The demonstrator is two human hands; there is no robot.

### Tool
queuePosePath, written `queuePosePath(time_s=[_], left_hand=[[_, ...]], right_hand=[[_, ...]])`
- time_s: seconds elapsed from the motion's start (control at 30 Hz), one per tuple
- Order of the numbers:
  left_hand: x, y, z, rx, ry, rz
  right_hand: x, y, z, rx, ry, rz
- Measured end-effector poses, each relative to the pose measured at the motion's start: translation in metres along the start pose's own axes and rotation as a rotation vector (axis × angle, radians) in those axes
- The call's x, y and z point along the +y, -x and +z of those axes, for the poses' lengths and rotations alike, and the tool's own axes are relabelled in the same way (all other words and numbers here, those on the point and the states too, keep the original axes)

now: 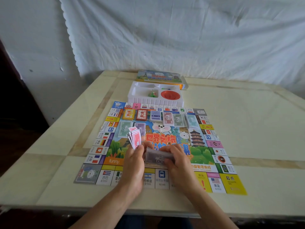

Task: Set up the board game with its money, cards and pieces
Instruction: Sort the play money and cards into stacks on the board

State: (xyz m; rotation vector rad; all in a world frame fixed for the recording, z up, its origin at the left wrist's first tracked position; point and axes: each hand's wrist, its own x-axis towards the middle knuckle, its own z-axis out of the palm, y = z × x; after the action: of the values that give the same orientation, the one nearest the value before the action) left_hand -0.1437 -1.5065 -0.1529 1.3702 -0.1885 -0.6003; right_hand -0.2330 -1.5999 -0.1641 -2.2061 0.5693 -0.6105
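Observation:
The colourful game board lies flat on the table. My left hand pinches a fan of red banknotes held upright over the board. My right hand grips a grey-purple stack of banknotes just beside the left hand. Along the board's far side lie a yellow card deck, a red card deck, a blue-white deck and money piles marked 10, 50 and 100. A green pile and a purple pile lie below them.
A white plastic tray stands beyond the board, holding green pieces and a red round dish. The box lid lies behind it. Bare table spreads to the right and left; its front edge is near my forearms.

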Motion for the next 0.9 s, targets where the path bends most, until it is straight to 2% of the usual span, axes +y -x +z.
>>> queuePosePath(time_s=[0.17,0.23,0.3,0.43,0.5,0.7,0.83,0.9], left_hand=[[-0.001,0.004,0.001,-0.013,-0.063,0.032],[-0.001,0.004,0.000,-0.010,-0.070,0.038],[0.002,0.002,-0.002,-0.003,-0.069,0.050],[0.012,-0.010,-0.007,0.030,0.003,0.045],[0.016,-0.012,-0.008,0.012,-0.006,0.044],[0.028,-0.008,-0.016,-0.138,-0.163,0.115],[0.030,-0.008,-0.016,-0.042,-0.282,0.106],[0.034,-0.012,-0.018,-0.039,-0.313,0.145]], right_hand=[[0.004,0.005,0.009,0.085,0.353,-0.144],[0.004,0.005,0.010,0.084,0.386,-0.143],[-0.001,0.002,0.004,0.071,0.279,-0.030],[-0.021,-0.005,-0.014,0.052,-0.369,0.397],[-0.026,-0.007,-0.017,0.040,-0.524,0.460],[-0.029,-0.011,-0.014,0.043,-0.390,0.399],[-0.033,-0.012,-0.012,0.004,-0.345,0.404],[-0.035,-0.016,-0.013,-0.020,-0.225,0.366]])
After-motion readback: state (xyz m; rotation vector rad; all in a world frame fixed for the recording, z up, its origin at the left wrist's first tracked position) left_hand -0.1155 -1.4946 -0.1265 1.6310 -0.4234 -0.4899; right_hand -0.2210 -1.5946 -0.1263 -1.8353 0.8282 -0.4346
